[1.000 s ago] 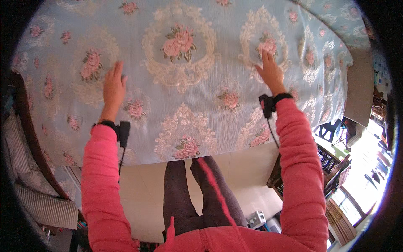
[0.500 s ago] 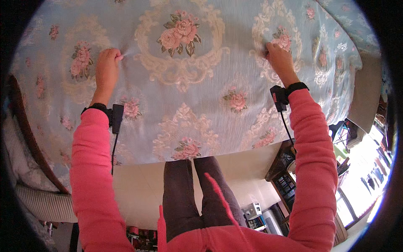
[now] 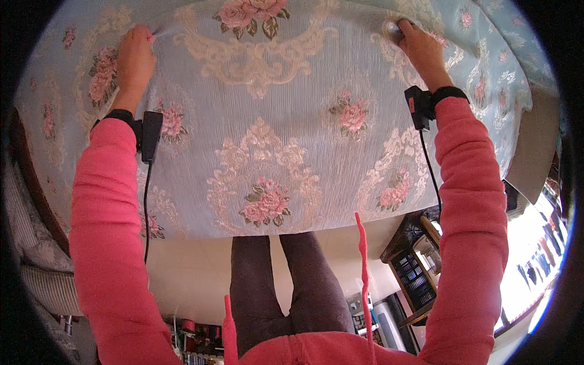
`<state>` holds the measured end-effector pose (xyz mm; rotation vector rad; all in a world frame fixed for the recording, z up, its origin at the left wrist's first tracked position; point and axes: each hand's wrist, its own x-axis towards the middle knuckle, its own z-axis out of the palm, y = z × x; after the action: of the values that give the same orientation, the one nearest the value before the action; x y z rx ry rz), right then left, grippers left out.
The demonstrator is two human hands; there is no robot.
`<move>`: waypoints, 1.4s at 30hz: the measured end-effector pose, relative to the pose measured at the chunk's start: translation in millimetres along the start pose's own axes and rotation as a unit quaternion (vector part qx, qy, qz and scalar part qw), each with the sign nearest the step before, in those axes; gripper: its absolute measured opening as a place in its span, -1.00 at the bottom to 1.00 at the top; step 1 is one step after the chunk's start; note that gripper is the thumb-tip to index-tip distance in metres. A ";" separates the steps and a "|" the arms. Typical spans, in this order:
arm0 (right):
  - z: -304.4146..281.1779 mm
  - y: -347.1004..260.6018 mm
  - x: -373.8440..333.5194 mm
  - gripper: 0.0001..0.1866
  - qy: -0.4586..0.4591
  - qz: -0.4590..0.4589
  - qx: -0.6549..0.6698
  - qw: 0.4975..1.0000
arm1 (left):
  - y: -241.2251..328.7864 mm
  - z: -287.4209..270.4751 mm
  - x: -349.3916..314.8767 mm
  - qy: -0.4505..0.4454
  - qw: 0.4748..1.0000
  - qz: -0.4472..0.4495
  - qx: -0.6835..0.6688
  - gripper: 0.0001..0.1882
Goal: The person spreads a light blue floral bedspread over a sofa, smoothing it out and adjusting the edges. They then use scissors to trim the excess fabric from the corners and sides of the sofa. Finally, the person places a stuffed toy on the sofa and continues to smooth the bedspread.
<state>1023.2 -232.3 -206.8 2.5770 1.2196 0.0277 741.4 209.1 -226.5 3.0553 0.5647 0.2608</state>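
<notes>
A large light-blue cloth [image 3: 316,128] with pink roses and cream scrollwork spreads out in front of me, and its near edge hangs just before my legs. My left hand [image 3: 135,58] pinches the cloth at the upper left, pulling small creases around its fingertips. Farther right, my right hand [image 3: 421,48] is closed on the same cloth, with a bunched fold under its fingers. Both arms reach forward in pink sleeves, and each wrist carries a black strap with a small device and cable. What lies beneath the cloth is hidden.
A curved brown edge [image 3: 39,188] and striped upholstery [image 3: 52,289] stand at the left. A grey-beige panel [image 3: 532,149] rises at the right. Below it are a dark basket [image 3: 413,280] on a shelf and a bright window [image 3: 535,261]. Pale floor [image 3: 188,267] shows around my legs.
Both hands have moved away from me and slightly apart, still gripping the cloth. Its pattern has slid farther off at the top, and more of it shows near my legs.
</notes>
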 end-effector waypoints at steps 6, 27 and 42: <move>22.2 -1.5 -3.9 -0.73 0.090 -0.032 0.028 0.995 | 2.0 24.6 -12.4 -0.003 0.997 -0.079 -0.001 -0.86; -129.7 -51.4 -253.0 -0.59 -0.277 0.136 0.334 0.891 | 62.6 -145.7 -253.7 -0.492 0.775 -0.126 -0.376 -0.50; -241.7 240.6 -174.0 -0.67 -0.092 0.276 0.374 0.880 | -5.3 -239.2 -86.2 -0.121 0.907 -0.213 -0.344 -0.65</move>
<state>1059.3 -448.2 107.3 3.3931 0.4104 -0.6820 619.9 181.6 -4.7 2.1776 0.8719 0.0437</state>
